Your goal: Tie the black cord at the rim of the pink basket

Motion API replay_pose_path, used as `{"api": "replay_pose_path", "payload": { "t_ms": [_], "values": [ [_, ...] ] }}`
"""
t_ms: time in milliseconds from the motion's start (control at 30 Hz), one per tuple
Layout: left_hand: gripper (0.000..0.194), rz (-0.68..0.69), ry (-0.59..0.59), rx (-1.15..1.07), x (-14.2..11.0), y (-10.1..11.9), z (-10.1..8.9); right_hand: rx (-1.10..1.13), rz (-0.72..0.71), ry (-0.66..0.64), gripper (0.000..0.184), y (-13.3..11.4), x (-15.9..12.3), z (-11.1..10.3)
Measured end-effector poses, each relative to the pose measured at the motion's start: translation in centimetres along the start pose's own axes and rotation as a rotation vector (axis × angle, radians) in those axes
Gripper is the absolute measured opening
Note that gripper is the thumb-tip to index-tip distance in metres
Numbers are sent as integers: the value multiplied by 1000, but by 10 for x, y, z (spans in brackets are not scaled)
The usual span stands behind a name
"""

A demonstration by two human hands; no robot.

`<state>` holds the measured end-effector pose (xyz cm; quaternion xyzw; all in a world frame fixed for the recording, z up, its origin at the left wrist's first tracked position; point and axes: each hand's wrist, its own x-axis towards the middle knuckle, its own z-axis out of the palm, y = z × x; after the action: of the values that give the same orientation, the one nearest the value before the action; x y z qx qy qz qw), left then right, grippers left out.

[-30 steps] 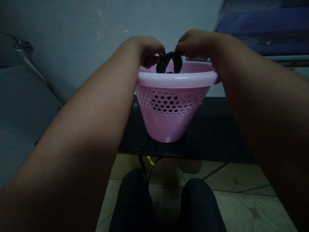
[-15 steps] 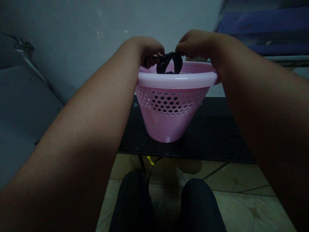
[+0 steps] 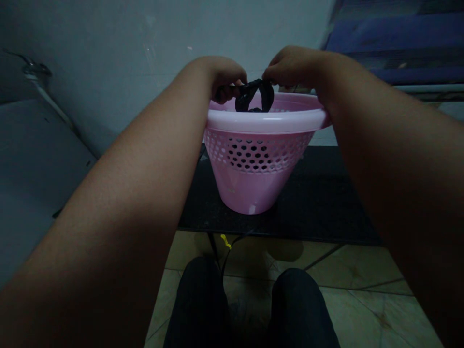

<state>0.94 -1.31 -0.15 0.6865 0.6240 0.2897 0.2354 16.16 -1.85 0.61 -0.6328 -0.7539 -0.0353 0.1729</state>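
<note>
Hardly anything is shifting since the earlier frame: in the head view, the left hand [image 3: 227, 76] and right hand [image 3: 290, 66] are pinching a black loop [image 3: 268, 96] at the mouth of the pink basket [image 3: 261, 123]. Even tension is probably serving best.

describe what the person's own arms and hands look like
The left arm and right arm are bare, with no sleeves in view. The left hand and right hand wear no gloves, and no watch or band shows on either arm.
</note>
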Motion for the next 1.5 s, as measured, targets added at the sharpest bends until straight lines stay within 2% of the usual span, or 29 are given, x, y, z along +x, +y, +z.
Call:
{"api": "replay_pose_path", "payload": {
  "t_ms": [133,367,600,833,967,1167,1400,1500],
  "values": [
    [20,-2,-18,-8,3,-1,0,-6,21,0,32,-1,-2,1],
    [19,-2,-7,-1,2,-1,0,-26,63,41,18,0,-2,3],
    [17,-4,3,16,1,0,0,-2,23,1,32,0,-1,1],
    [18,-2,1,3,1,0,-1,8,23,3,34,2,1,0],
    [20,-12,13,11,-1,1,0,15,42,12,31,3,2,1],
    [19,-18,8,15,-1,1,0,27,79,58,17,5,6,4],
    [19,-16,3,22,5,-1,-1,18,121,61,24,2,3,4],
    [15,-7,-2,12,4,-1,-1,9,124,60,21,1,3,4]
  ]
}}
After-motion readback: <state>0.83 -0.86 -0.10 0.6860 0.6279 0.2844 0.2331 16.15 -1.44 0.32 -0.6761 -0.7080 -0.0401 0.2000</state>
